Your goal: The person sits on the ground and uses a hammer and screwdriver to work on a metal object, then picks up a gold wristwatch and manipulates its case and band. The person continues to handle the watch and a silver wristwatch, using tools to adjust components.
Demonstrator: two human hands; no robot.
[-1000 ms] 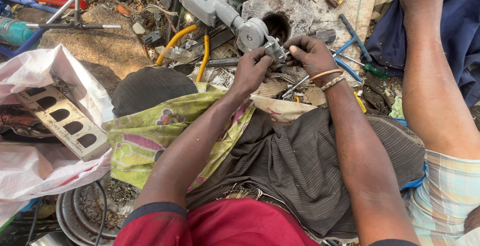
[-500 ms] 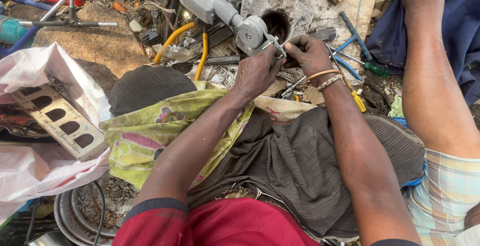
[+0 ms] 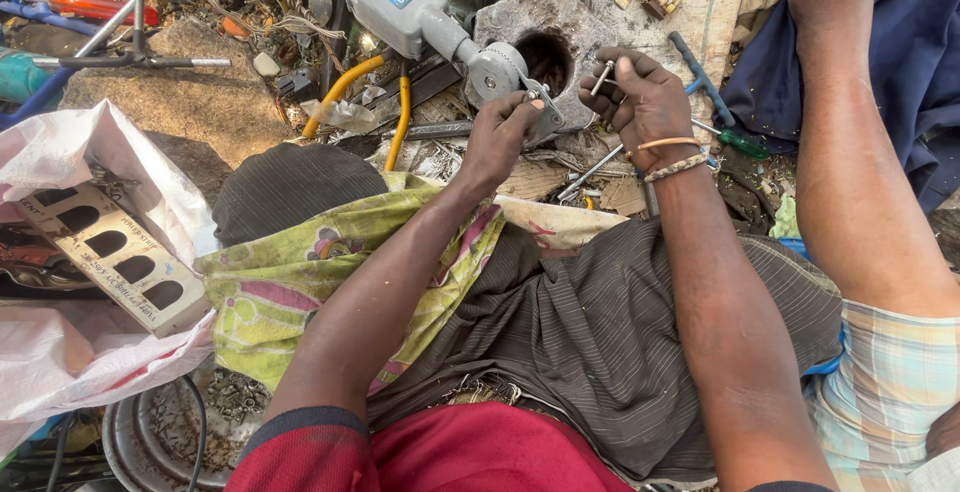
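Now left hand (image 3: 500, 137) steadies grinder (image 3: 425, 12) (grey), right hand (image 3: 640, 102) pinching tool (image 3: 602, 78).

Bright daylight falls from above, giving soft shadows under the fingers (image 3: 520, 110). The picture is sharp near them, slightly stretched at edges, with no strong glare.

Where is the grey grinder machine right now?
In the head view the grey grinder lies at the top centre among scrap; its round head is gripped by the left hand, beside the holed concrete block.
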